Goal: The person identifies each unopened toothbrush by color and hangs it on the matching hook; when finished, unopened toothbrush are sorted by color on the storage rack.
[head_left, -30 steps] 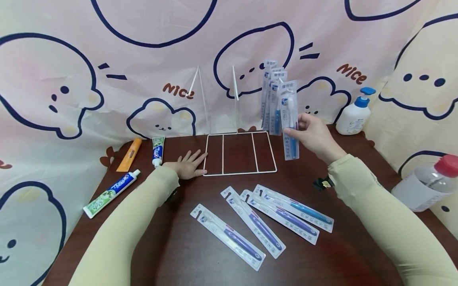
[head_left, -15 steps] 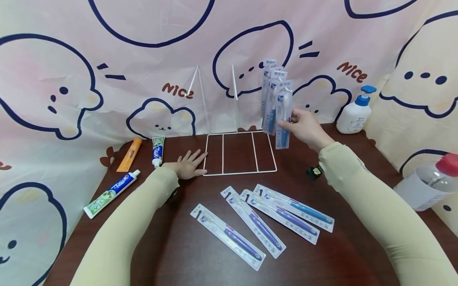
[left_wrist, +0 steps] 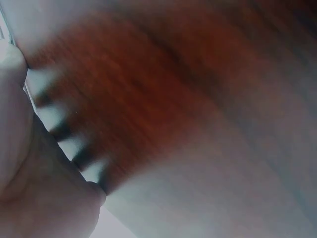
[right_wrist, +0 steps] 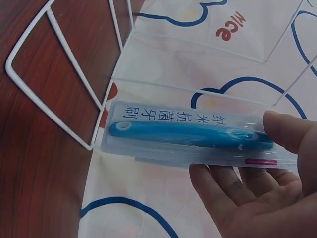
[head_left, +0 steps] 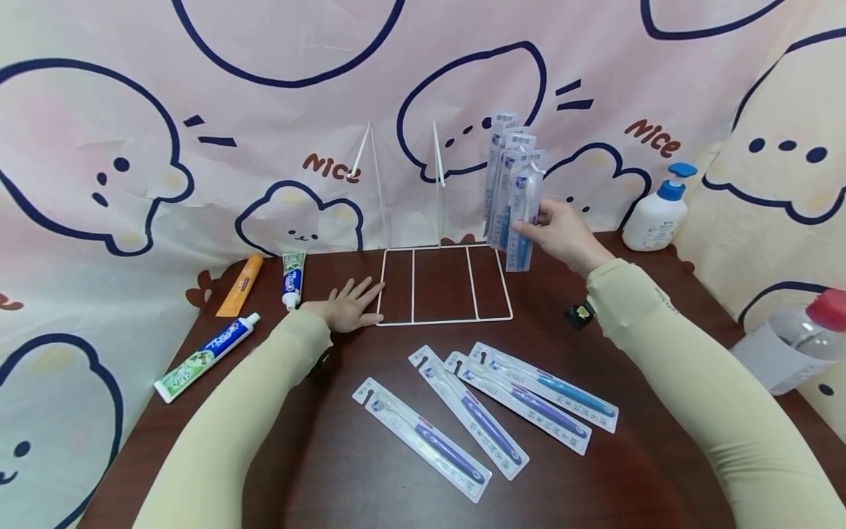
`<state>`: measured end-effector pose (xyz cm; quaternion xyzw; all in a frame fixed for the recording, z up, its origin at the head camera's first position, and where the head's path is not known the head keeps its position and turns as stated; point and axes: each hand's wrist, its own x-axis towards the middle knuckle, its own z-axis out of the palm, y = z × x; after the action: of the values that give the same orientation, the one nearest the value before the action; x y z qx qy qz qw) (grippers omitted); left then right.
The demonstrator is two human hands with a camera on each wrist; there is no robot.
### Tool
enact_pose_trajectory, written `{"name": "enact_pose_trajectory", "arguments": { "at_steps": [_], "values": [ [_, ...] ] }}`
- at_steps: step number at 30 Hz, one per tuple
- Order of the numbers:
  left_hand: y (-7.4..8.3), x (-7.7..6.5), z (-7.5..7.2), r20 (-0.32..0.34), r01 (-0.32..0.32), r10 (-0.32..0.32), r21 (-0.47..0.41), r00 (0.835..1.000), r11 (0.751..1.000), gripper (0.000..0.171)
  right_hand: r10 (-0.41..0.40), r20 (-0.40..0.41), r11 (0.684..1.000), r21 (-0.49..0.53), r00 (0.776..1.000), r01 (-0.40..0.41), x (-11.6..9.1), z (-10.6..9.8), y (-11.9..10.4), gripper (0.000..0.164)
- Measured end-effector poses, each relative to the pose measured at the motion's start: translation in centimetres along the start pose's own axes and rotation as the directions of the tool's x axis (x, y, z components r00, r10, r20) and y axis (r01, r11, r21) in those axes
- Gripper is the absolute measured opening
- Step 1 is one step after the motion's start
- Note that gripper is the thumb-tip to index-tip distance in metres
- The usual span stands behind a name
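Tabletop (head_left: 542, 485), dark reddish-brown, cartoon-print cloth (head_left: 264, 139) behind, packaged toothbrushes (head_left: 421, 440)

A toothbrush pack (head_left: 525, 195), see-through over a blue-handled brush, is held nearly upright, brush head up, before similar packs (head_left: 499, 198) at the white wire rack's (head_left: 413, 286) right; the rack's base lies flat on the desk (head_left: 297, 455).

Four flat-lying toothbrushes (head_left: 421, 439), three tubes (head_left: 208, 358), two bottles (head_left: 656, 219), one rack (head_left: 444, 322)

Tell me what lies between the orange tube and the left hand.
In the head view, a small blue-and-green toothpaste tube lies between the orange tube and the left hand.
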<state>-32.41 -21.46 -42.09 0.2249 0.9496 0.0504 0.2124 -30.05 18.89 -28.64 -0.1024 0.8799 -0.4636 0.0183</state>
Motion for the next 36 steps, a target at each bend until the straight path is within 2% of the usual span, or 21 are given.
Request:
{"name": "enact_pose_trajectory", "arguments": {
  "at_steps": [6,10,12,15,17,20,24,27,33,36],
  "values": [
    [-0.1,-0.1,0.0,-0.013,-0.014,0.014,-0.007,1.000,1.000,0.079,0.032,0.044,0.998,-0.064,0.999,-0.029,-1.1,-0.5,1.1,0.062],
    [-0.1,-0.1,0.1,-0.023,-0.027,0.027,0.011,0.999,1.000,0.080,0.091,0.084,0.981,-0.180,0.992,-0.075,-3.0,-0.7,2.7,0.070],
    [-0.1,-0.3,0.0,-0.031,-0.033,0.034,0.011,0.999,0.999,0.080,0.103,0.128,0.961,-0.269,0.986,-0.065,-4.2,-0.6,3.6,0.067],
    [0.1,-0.6,-0.2,-0.044,-0.042,0.042,0.007,0.998,0.999,0.079,0.103,0.218,0.916,-0.401,0.970,-0.007,-6.3,0.2,5.0,0.055],
    [0.2,-0.7,-0.3,-0.056,-0.050,0.049,-0.001,0.997,0.999,0.079,0.097,0.278,0.888,-0.458,0.956,0.044,-7.8,1.0,5.9,0.047],
    [0.3,-0.7,-0.4,-0.066,-0.052,0.052,0.007,0.996,0.999,0.079,0.082,0.318,0.850,-0.518,0.944,0.100,-10.1,2.5,6.9,0.043],
    [0.2,-0.6,-0.3,-0.074,-0.060,0.061,0.014,0.995,0.998,0.080,0.042,0.318,0.812,-0.563,0.947,0.152,-12.6,4.2,7.5,0.043],
    [0.1,-0.6,-0.2,-0.085,-0.068,0.068,0.005,0.994,0.998,0.080,0.030,0.306,0.790,-0.591,0.951,0.165,-13.7,5.0,7.4,0.045],
    [0.2,-0.7,-0.4,-0.099,-0.080,0.080,0.005,0.992,0.997,0.079,0.034,0.283,0.748,-0.644,0.959,0.164,-14.6,5.7,7.4,0.046],
    [0.3,-0.7,-0.4,-0.094,-0.082,0.083,0.006,0.992,0.997,0.078,0.040,0.281,0.744,-0.649,0.959,0.159,-14.9,5.8,7.3,0.043]
  ]
}}
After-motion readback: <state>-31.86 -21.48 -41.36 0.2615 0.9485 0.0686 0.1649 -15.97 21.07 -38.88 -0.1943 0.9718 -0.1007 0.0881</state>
